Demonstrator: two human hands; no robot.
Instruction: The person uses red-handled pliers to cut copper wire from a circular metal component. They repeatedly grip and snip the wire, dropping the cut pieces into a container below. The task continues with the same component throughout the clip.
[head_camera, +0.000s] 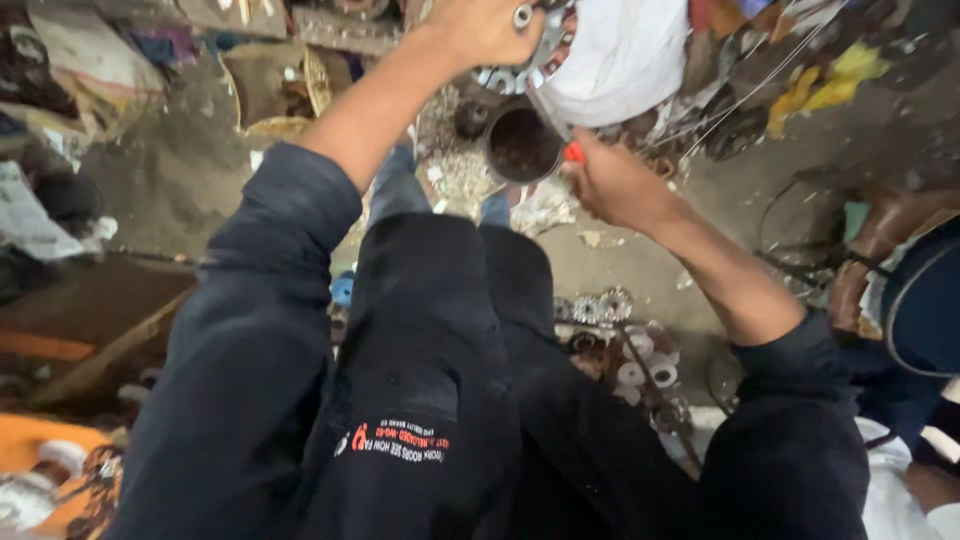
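- Cluttered workshop floor (180, 180), dusty, scraps and gears (600, 306) scattered about.
- Left hand (485, 30) at top edge, fingers closed on round metal part (545, 50) with white cover (625, 55).
- Right hand (615, 185) fingers wrapped tight around red-handled tool (572, 151), tip against metal part.
- Dark open can (522, 145) just below, between both hands.

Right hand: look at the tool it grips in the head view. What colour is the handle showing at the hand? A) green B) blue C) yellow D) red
D: the right hand is closed on a tool with a red handle, its thin metal shaft running up toward the round metal part that the left hand holds.
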